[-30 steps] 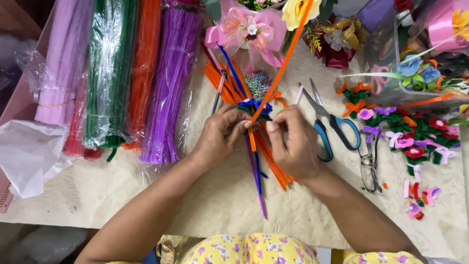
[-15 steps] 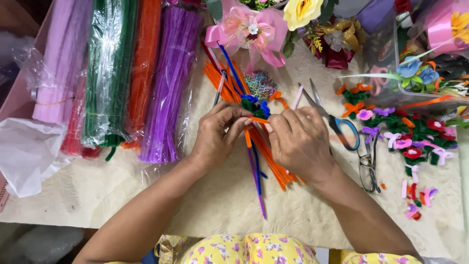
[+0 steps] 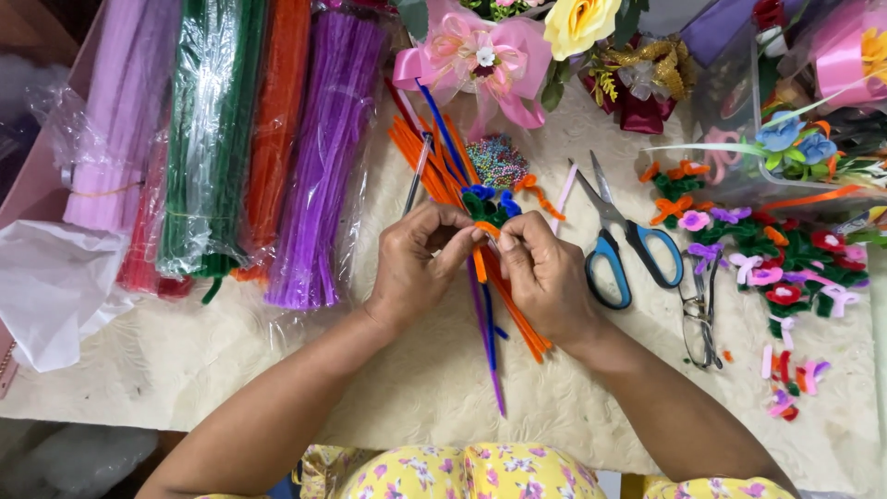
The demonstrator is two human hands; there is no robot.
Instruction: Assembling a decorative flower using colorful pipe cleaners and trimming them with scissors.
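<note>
My left hand pinches a small pipe-cleaner flower with blue petals and green leaves, just under its head. My right hand grips an orange pipe cleaner that curls around the flower's stem between my fingertips. The purple and blue stem hangs down from my hands toward me. Both hands meet over a loose pile of orange pipe cleaners on the cream table cover.
Bagged pipe-cleaner bundles in pink, green, orange and purple lie at left. Blue-handled scissors and spectacles lie right of my hands. Small finished flowers cover the right side. Bouquets stand behind.
The long orange pipe cleaner that stood up to the upper right has been bent and wound down around the stem. My right hand has shifted slightly left, uncovering the scissors' handles.
</note>
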